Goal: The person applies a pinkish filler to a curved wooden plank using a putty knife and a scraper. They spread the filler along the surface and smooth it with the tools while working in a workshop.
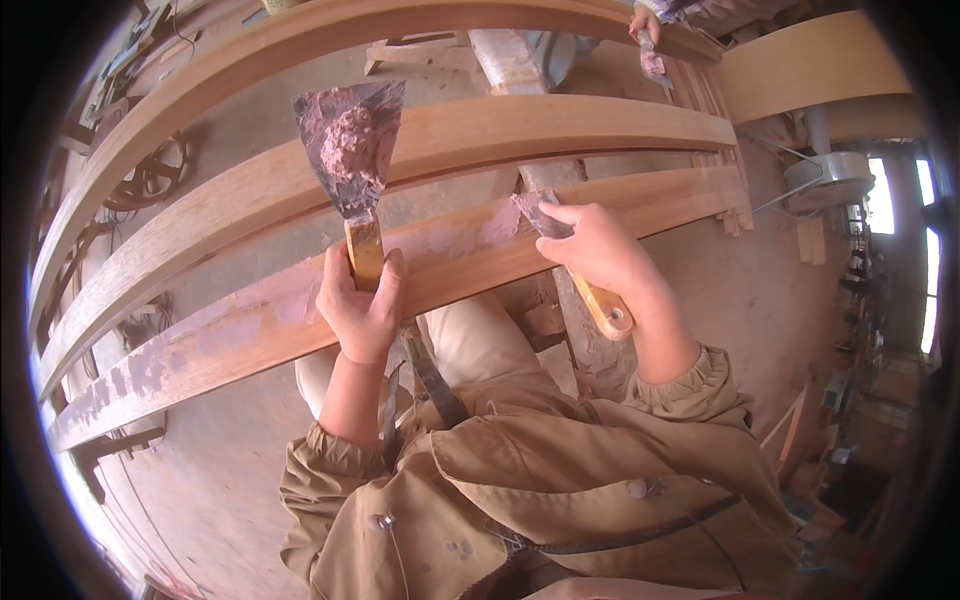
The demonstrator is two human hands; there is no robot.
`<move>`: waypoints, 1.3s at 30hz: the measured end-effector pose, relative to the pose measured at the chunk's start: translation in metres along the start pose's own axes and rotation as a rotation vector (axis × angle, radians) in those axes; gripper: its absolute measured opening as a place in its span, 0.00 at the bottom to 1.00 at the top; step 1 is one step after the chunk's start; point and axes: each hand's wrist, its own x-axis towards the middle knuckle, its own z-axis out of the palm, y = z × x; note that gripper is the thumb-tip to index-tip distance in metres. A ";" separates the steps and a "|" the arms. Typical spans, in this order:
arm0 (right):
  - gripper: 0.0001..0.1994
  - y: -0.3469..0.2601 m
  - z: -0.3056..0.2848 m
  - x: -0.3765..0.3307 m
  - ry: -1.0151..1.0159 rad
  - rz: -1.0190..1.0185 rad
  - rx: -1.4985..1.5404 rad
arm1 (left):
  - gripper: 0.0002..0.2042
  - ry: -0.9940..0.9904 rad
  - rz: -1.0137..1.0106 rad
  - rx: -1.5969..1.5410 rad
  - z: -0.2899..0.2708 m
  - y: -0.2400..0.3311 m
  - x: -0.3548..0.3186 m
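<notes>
My left hand (pixel 362 303) is closed round the wooden handle of a wide putty knife (pixel 387 110), held blade up. A lump of pink filler (pixel 350 142) sits on that dark, smeared blade. In my right hand (pixel 600 250) is a narrower putty knife (pixel 598 300), its wooden handle end showing below the palm and my forefinger lying along the blade. Its tip, with a dab of pink filler, touches or hovers just over the nearest wooden beam (pixel 480 270); I cannot tell which. Pink and purplish filler patches (pixel 235 320) cover much of this beam's upper face.
Two more long wooden beams, a middle one (pixel 480 125) and a far one (pixel 330 35), lie beyond. A filler-smeared support (pixel 575 330) runs beneath. At the far right, another person's hand (pixel 647 22) holds a filler-covered scraper (pixel 653 65). A metal drum-like thing (pixel 835 180) stands at right.
</notes>
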 end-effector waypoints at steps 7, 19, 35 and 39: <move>0.25 -0.040 -0.013 -0.016 -0.267 0.007 -0.283 | 0.12 0.017 -0.060 -0.092 -0.003 0.001 -0.002; 0.25 -0.036 0.004 -0.019 -0.252 -0.093 -0.359 | 0.12 0.014 -0.015 -0.068 -0.002 0.000 -0.002; 0.25 0.036 0.010 -0.018 0.173 -0.066 -0.268 | 0.12 -0.006 -0.017 0.033 0.000 -0.001 -0.002; 0.24 0.034 -0.018 -0.020 0.037 -0.059 -0.176 | 0.13 0.015 0.030 0.047 0.000 -0.001 -0.001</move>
